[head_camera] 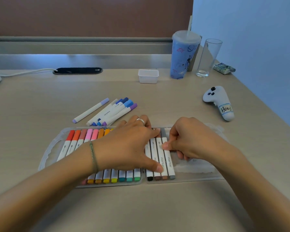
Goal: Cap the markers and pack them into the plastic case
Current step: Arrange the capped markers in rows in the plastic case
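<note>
Lying open on the desk [157,206], the plastic case [191,179] holds capped markers [164,158]; left hand [131,144] presses flat on them, right hand [189,139] pinches the grey marker [170,163]. Loose markers [110,112] lie just behind.

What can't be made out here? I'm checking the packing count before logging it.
- Head view: middle markers in the clear plastic case are hidden under the left hand, so no count.
- The right hand covers the case's right end.
- The small print on the white marker barrels is blurred.
</note>
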The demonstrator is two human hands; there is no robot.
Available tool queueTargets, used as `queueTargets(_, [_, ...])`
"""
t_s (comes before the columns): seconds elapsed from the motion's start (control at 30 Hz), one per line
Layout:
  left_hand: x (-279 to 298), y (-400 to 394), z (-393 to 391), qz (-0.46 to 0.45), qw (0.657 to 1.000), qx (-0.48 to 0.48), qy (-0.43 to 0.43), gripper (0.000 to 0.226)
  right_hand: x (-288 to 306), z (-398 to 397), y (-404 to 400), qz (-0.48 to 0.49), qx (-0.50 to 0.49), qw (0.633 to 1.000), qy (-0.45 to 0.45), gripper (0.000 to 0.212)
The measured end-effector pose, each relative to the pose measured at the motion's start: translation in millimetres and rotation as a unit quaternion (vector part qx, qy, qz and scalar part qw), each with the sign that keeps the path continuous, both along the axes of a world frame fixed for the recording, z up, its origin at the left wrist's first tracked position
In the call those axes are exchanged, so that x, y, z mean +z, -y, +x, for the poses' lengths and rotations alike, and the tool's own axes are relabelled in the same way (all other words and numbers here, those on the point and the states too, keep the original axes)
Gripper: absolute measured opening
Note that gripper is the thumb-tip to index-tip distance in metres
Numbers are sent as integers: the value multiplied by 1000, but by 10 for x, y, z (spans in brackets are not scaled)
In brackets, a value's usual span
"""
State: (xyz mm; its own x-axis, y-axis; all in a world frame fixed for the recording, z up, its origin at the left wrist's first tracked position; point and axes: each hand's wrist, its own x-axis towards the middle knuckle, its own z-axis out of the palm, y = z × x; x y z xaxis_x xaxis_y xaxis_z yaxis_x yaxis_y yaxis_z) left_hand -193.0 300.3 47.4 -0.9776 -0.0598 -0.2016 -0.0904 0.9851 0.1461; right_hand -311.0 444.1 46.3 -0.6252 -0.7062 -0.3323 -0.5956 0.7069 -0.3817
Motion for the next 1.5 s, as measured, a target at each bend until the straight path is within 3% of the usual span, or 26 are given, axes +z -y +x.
queueTargets(0.07, [20, 110, -27, 63, 996, 38, -41, 46, 22, -33, -19, -7, 3, 1000, -1, 37])
queueTargets(0.13, [-17, 309, -45, 47, 985, 115, -123, 21, 35, -82, -10, -37, 0, 999, -14, 41])
queueTargets(0.23, [-113, 643, -60, -78, 962, 208, -159, 13, 78, -130, 120, -85, 9, 995, -48, 39])
queueTargets(0.3, [-126, 785, -68, -65, 959, 233, -145, 8, 120, -162, 273, -95, 22, 993, -60, 36])
queueTargets(0.4, [-119, 890, -97, -17, 956, 238, -168, 10, 159, -233, 517, -106, 31, 992, -63, 34])
queueTargets(0.53, [-166, 1069, -133, -31, 954, 255, -154, 19, 167, -286, 789, -124, 30, 991, -33, 30])
queueTargets(0.77, [-97, 1285, -119, 90, 956, 239, -142, 10, 138, -309, 1097, -130, 33, 991, 1, 21])
queueTargets(1.03, [-115, 1409, -47, 64, 951, 245, -177, 2, 143, -367, 1324, -105, 54, 993, -20, 19])
queueTargets(1.33, [-238, 1305, -151, -45, 958, 233, -158, 20, 144, -408, 1327, -112, 55, 992, -22, 15])
queueTargets(1.4, [-224, 1314, -142, -31, 961, 232, -149, 19, 139, -425, 1320, -111, 53, 992, -21, 17])
queueTargets(1.5, [-115, 1396, -109, 59, 958, 242, -144, 14, 137, -456, 1324, -114, 50, 992, -19, 17])
